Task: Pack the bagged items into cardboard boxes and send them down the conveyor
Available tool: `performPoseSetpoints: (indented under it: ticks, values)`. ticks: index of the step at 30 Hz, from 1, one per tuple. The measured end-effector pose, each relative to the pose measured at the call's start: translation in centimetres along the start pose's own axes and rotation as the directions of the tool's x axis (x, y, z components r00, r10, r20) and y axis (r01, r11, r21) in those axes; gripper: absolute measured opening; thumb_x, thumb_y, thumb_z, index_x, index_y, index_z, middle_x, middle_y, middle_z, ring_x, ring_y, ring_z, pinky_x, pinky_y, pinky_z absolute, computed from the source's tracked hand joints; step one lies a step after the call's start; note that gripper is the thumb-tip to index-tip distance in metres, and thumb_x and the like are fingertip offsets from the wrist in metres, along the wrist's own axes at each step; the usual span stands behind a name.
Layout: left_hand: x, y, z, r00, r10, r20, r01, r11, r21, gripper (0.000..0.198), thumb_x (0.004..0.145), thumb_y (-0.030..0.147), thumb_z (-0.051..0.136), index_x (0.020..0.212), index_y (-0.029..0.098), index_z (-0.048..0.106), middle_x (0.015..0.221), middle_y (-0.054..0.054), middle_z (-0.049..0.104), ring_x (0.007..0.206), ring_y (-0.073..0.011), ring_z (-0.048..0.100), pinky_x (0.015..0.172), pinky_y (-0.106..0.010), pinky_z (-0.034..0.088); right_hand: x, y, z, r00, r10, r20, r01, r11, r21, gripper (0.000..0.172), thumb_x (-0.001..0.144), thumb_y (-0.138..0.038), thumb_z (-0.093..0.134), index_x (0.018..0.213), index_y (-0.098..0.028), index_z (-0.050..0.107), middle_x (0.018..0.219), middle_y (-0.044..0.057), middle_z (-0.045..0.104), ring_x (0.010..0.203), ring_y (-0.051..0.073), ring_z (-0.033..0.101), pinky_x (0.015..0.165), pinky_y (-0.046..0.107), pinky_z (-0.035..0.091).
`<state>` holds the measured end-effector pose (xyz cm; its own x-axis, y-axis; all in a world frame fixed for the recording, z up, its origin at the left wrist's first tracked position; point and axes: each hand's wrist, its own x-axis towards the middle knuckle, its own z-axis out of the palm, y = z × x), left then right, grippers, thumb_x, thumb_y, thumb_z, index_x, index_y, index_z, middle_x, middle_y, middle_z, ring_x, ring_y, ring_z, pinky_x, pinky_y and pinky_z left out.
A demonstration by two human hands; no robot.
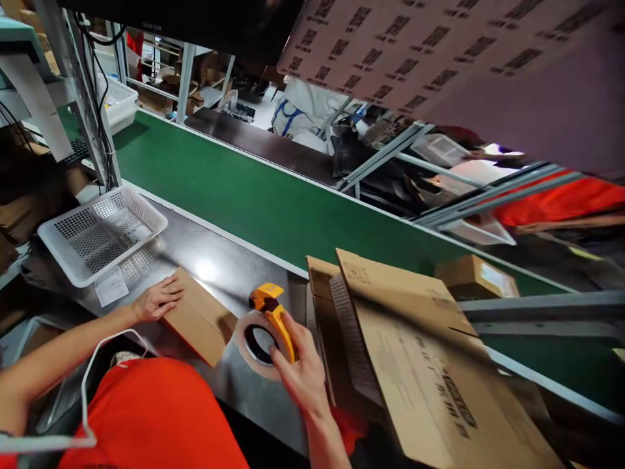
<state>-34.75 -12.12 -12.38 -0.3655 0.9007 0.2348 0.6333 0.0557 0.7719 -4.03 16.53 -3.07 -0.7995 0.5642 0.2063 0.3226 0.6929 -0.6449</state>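
A small closed cardboard box (200,319) lies on the steel worktop (215,260). My left hand (157,298) rests flat on the box's left end, fingers stretched out. My right hand (301,368) is wrapped round the yellow handle of a tape dispenser (268,312). Its roll of clear tape (258,342) sits just right of the box, close to its end.
A white perforated basket (100,231) stands at the left with a paper slip beside it. A green conveyor belt (254,195) runs behind the worktop and carries a small box (476,277). Flattened cartons (415,352) lean at the right. Printed cardboard (439,52) hangs overhead.
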Motion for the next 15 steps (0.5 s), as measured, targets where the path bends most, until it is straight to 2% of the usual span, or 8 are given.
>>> performPoseSetpoints:
  ticks: [2, 4, 6, 9, 10, 12, 13, 15]
  values:
    - [-0.1, 0.1, -0.1, 1.0, -0.022, 0.007, 0.022, 1.0, -0.015, 0.04, 0.101, 0.031, 0.054, 0.127, 0.018, 0.081, 0.144, -0.017, 0.073, 0.16, -0.034, 0.043, 0.132, -0.065, 0.033, 0.5, -3.0, 1.3, 0.977, -0.198, 0.084, 0.202, 0.978, -0.044, 0.064, 0.091, -0.023, 0.058, 0.155, -0.029, 0.059, 0.149, 0.014, 0.059, 0.132, 0.031, 0.066, 0.106, 0.047, 0.06]
    - [0.1, 0.5, -0.4, 0.999, -0.042, 0.007, 0.043, 0.998, -0.043, 0.04, 0.1, 0.033, 0.055, 0.125, 0.018, 0.082, 0.143, -0.017, 0.074, 0.16, -0.0354, 0.043, 0.13, -0.066, 0.035, 1.1, -5.4, 3.0, 0.912, -0.311, 0.266, 0.351, 0.929, -0.117, 0.066, 0.087, -0.014, 0.06, 0.15, -0.033, 0.066, 0.153, 0.013, 0.06, 0.131, 0.033, 0.067, 0.103, 0.046, 0.062]
    - [0.4, 1.3, -0.7, 0.997, -0.078, 0.014, 0.079, 0.994, -0.08, 0.036, 0.099, 0.034, 0.058, 0.12, 0.02, 0.084, 0.141, -0.016, 0.075, 0.159, -0.0356, 0.044, 0.131, -0.066, 0.032, 1.5, -6.7, 4.5, 0.853, -0.303, 0.425, 0.419, 0.882, -0.213, 0.067, 0.086, -0.012, 0.063, 0.148, -0.036, 0.069, 0.155, 0.013, 0.062, 0.127, 0.034, 0.069, 0.097, 0.044, 0.064]
    - [1.0, 3.4, -0.7, 0.962, -0.273, -0.031, 0.259, 0.941, -0.219, 0.026, 0.094, 0.037, 0.066, 0.105, 0.024, 0.085, 0.133, -0.014, 0.08, 0.151, -0.0347, 0.056, 0.136, -0.062, 0.022, 1.7, -6.5, 5.4, 0.847, -0.252, 0.469, 0.426, 0.849, -0.313, 0.062, 0.089, -0.016, 0.066, 0.148, -0.036, 0.069, 0.154, 0.013, 0.063, 0.125, 0.034, 0.071, 0.092, 0.042, 0.066]
    - [1.2, 4.2, -0.4, 0.928, -0.367, -0.059, 0.337, 0.898, -0.284, 0.026, 0.093, 0.04, 0.067, 0.101, 0.024, 0.084, 0.128, -0.014, 0.081, 0.143, -0.0346, 0.063, 0.135, -0.061, 0.025, 1.6, -6.0, 5.3, 0.854, -0.257, 0.453, 0.424, 0.848, -0.319, 0.059, 0.091, -0.018, 0.066, 0.147, -0.035, 0.07, 0.153, 0.013, 0.064, 0.126, 0.033, 0.071, 0.091, 0.042, 0.066]
    - [1.5, 5.9, 0.4, 0.831, -0.55, -0.081, 0.467, 0.77, -0.436, 0.035, 0.095, 0.05, 0.061, 0.097, 0.021, 0.081, 0.113, -0.017, 0.083, 0.118, -0.0331, 0.075, 0.12, -0.056, 0.047, 1.3, -4.9, 5.1, 0.861, -0.295, 0.414, 0.436, 0.847, -0.303, 0.058, 0.089, -0.018, 0.065, 0.145, -0.033, 0.071, 0.151, 0.013, 0.066, 0.126, 0.033, 0.071, 0.092, 0.041, 0.067]
    - [1.7, 6.8, 0.9, 0.776, -0.63, -0.03, 0.518, 0.665, -0.539, 0.042, 0.096, 0.056, 0.057, 0.097, 0.02, 0.078, 0.106, -0.017, 0.083, 0.105, -0.0311, 0.078, 0.108, -0.052, 0.056, 1.1, -4.5, 5.0, 0.861, -0.319, 0.397, 0.447, 0.846, -0.29, 0.06, 0.087, -0.015, 0.064, 0.144, -0.032, 0.072, 0.15, 0.013, 0.066, 0.127, 0.032, 0.071, 0.094, 0.042, 0.066]
    - [2.1, 8.3, 2.0, 0.69, -0.704, 0.17, 0.576, 0.392, -0.717, 0.055, 0.093, 0.07, 0.055, 0.095, 0.019, 0.074, 0.094, -0.014, 0.08, 0.084, -0.0265, 0.076, 0.083, -0.042, 0.062, 0.7, -4.0, 4.9, 0.852, -0.366, 0.373, 0.476, 0.839, -0.264, 0.066, 0.083, -0.011, 0.06, 0.145, -0.031, 0.071, 0.15, 0.013, 0.065, 0.127, 0.032, 0.071, 0.096, 0.043, 0.066]
